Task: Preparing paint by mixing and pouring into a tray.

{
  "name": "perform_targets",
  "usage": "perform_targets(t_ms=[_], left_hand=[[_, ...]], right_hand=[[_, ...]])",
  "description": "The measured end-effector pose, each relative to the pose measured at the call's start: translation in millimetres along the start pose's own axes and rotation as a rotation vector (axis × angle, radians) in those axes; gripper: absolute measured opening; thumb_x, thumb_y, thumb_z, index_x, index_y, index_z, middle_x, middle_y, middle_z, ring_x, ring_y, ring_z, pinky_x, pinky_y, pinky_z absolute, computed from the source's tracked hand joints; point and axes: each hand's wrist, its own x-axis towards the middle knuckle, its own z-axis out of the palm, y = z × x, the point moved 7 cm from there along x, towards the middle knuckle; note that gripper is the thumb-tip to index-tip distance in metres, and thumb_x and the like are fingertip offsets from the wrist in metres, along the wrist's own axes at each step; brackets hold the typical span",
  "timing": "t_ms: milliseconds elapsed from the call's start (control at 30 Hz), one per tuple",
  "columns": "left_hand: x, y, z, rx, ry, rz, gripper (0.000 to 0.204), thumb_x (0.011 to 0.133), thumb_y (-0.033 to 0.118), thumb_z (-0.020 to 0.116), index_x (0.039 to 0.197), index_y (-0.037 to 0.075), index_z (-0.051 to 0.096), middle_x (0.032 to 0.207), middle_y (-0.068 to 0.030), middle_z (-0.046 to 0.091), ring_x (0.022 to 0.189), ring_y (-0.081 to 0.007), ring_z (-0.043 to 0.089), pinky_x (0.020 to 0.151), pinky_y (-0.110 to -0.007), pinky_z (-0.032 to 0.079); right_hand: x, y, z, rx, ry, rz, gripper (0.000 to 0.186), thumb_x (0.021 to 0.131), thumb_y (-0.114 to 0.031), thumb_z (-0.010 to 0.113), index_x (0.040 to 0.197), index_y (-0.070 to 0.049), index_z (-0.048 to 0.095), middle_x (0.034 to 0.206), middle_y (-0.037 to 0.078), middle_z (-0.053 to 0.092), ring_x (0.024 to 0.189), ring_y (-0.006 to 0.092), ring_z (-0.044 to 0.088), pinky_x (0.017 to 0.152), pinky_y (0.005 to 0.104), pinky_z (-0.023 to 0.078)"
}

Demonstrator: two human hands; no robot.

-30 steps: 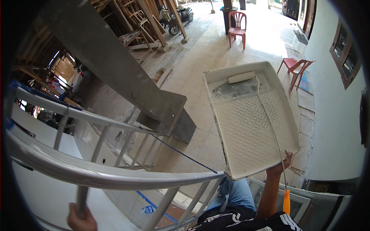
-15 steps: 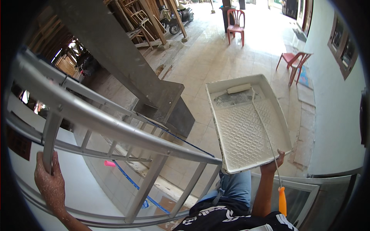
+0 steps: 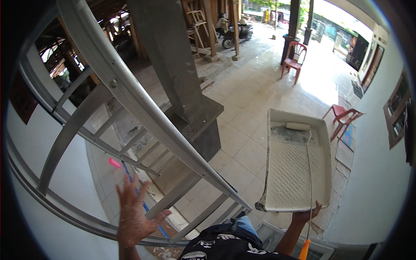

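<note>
My right hand grips the near edge of a cream paint tray with a ridged diamond pattern. In the tray's far well, by wet whitish paint, rests a paint roller; its thin rod runs down the tray past my hand to an orange handle. My left hand, speckled with white, has its fingers spread and holds nothing. It hovers beside the rungs of an aluminium ladder, whose rails slant across the left side. Whether it touches a rung I cannot tell.
A grey pillar on a dark plinth stands beyond the ladder. Two red plastic chairs are on the tiled floor, one far off, one near the right wall. A pink cylinder shows below the ladder. A motorbike is parked at the back.
My left hand has let go of the ladder rung and moved right and toward me, fingers spreading. The tray, still in my right hand, sits lower and further right as the view shifts.
</note>
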Motion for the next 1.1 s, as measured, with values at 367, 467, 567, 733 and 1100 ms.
perform_targets(t_ms=[367,467,567,733,1100], left_hand=[[-58.1,-20.3,81.2,-0.018,-0.257,-0.424,0.029,0.068,0.03,0.068,0.082,0.005,0.064,0.064,-0.0123,0.064,0.062,-0.0293,0.065,0.068,-0.04,0.051],[-75.1,-17.3,75.9,-0.044,-0.253,-0.505,0.025,0.065,0.022,0.07,0.081,0.004,0.063,0.069,-0.0161,0.064,0.068,-0.0321,0.065,0.072,-0.042,0.049],[-87.9,-11.1,74.3,-0.012,-0.186,-0.498,0.026,0.062,0.022,0.071,0.079,0.005,0.062,0.068,-0.0155,0.064,0.067,-0.0323,0.065,0.071,-0.042,0.049],[-86.7,0.2,76.1,0.021,-0.127,-0.485,0.027,0.06,0.023,0.071,0.079,0.006,0.06,0.069,-0.0148,0.064,0.067,-0.0316,0.065,0.068,-0.041,0.05],[-72.8,4.6,50.0,0.106,0.01,-0.38,0.029,0.064,0.028,0.071,0.079,0.008,0.058,0.066,-0.0116,0.064,0.061,-0.0271,0.065,0.061,-0.038,0.051]], right_hand=[[30.4,-3.3,-12.9,-0.114,-0.003,0.039,0.066,0.077,-0.042,0.047,0.128,-0.003,0.033,0.12,0.019,0.042,0.109,0.0322,0.047,0.085,0.0451,0.043],[35.9,3.8,-16.3,-0.066,-0.028,0.158,0.064,0.078,-0.042,0.048,0.127,-0.002,0.034,0.118,0.018,0.044,0.106,0.0318,0.049,0.084,0.0436,0.044],[45.1,5.4,-25.5,-0.058,-0.058,0.174,0.065,0.078,-0.041,0.047,0.127,-0.002,0.033,0.117,0.018,0.044,0.106,0.0317,0.049,0.084,0.0431,0.044],[44.8,-7.1,-14.4,-0.103,-0.075,0.143,0.06,0.079,-0.04,0.046,0.124,-0.002,0.035,0.118,0.018,0.043,0.107,0.0315,0.048,0.085,0.0436,0.043],[49.9,0.7,-22.7,-0.148,-0.046,0.143,0.06,0.08,-0.04,0.044,0.124,-0.001,0.035,0.118,0.019,0.043,0.108,0.0317,0.049,0.086,0.0441,0.043]])
